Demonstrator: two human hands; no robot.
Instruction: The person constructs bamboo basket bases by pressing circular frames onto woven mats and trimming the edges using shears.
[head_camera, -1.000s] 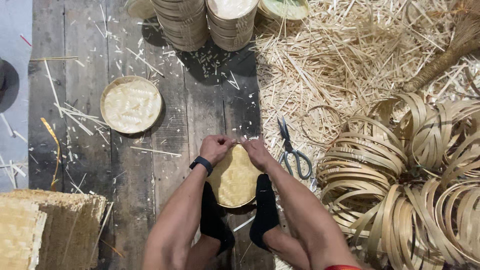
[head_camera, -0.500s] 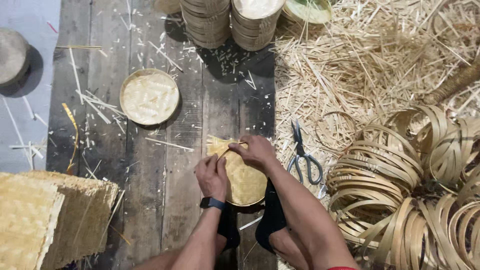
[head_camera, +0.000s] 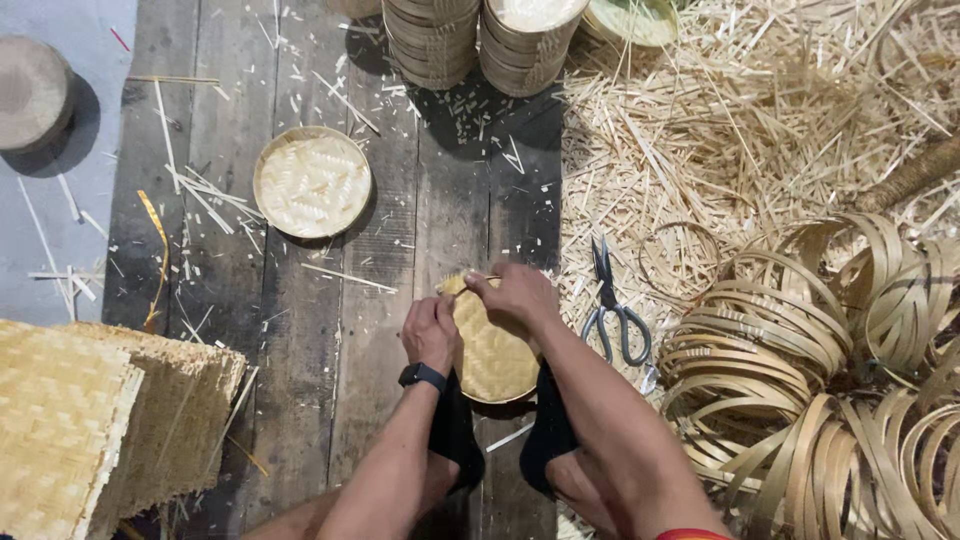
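Observation:
A round woven bamboo tray (head_camera: 495, 355) lies on the dark plank floor (head_camera: 300, 350), pinned between my two feet in black socks. My left hand (head_camera: 432, 333), with a black watch on the wrist, grips the tray's left rim. My right hand (head_camera: 515, 293) pinches a thin bamboo strip at the tray's top edge. Both hands are closed on the tray.
A finished round woven tray (head_camera: 312, 182) lies up left. Scissors (head_camera: 615, 305) rest just right of my hands. Coiled bamboo hoops (head_camera: 820, 360) pile at the right, straw scraps (head_camera: 740, 120) above them, stacked baskets (head_camera: 480, 40) at top, woven mats (head_camera: 90, 430) lower left.
My left hand slid from the tray's top edge down to its left rim. My right hand stays at the top edge. The view shifted slightly.

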